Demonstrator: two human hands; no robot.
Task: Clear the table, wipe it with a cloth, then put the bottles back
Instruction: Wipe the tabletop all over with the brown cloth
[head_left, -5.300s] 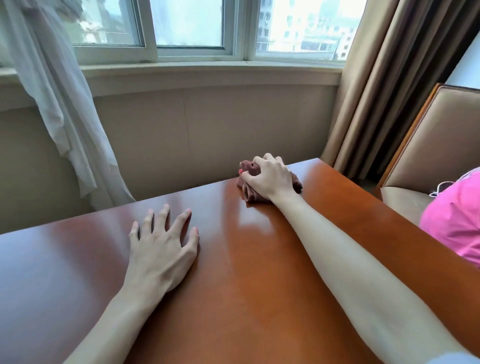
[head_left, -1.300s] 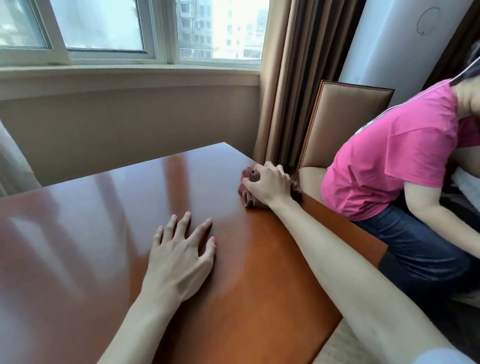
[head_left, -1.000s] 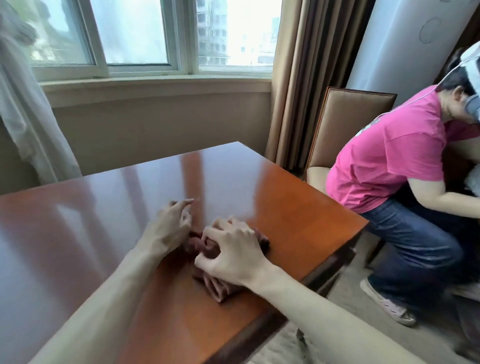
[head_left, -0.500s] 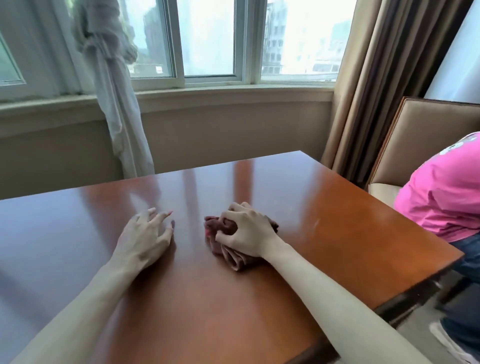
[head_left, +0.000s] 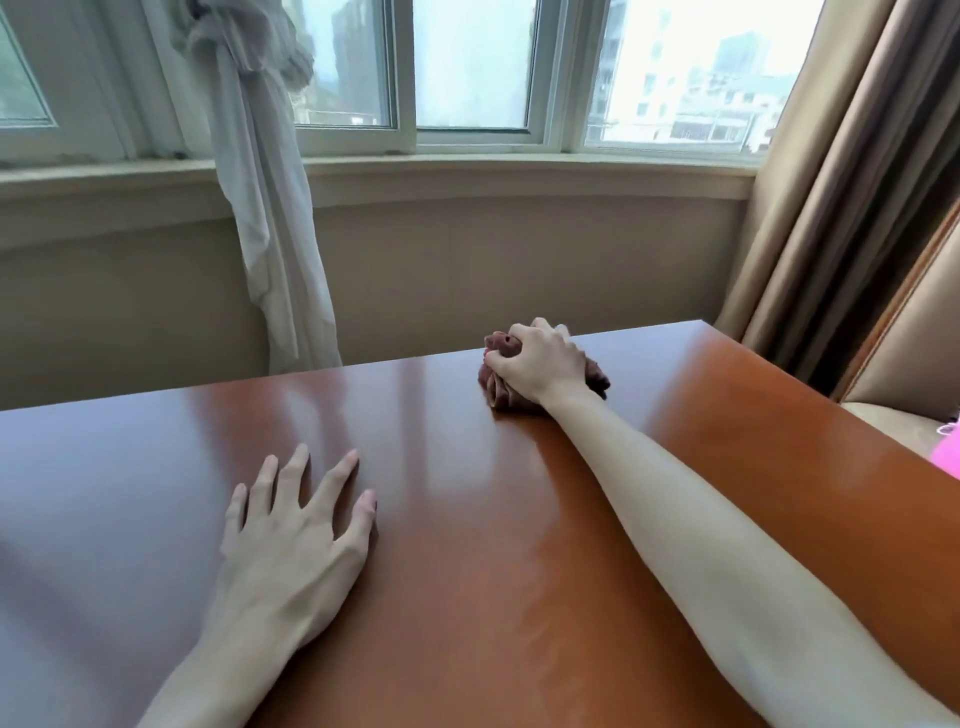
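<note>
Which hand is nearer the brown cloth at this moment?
Right. The right hand grips the bunched brown cloth near the table's far edge. The left hand rests flat on the table, well apart from it, nearer the camera and to the left.

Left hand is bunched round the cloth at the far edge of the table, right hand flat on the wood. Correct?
Not quite: the hands are swapped. In the head view the right hand grips the bunched cloth at the far edge of the table, and the left hand lies flat on the wood with fingers spread.
</note>
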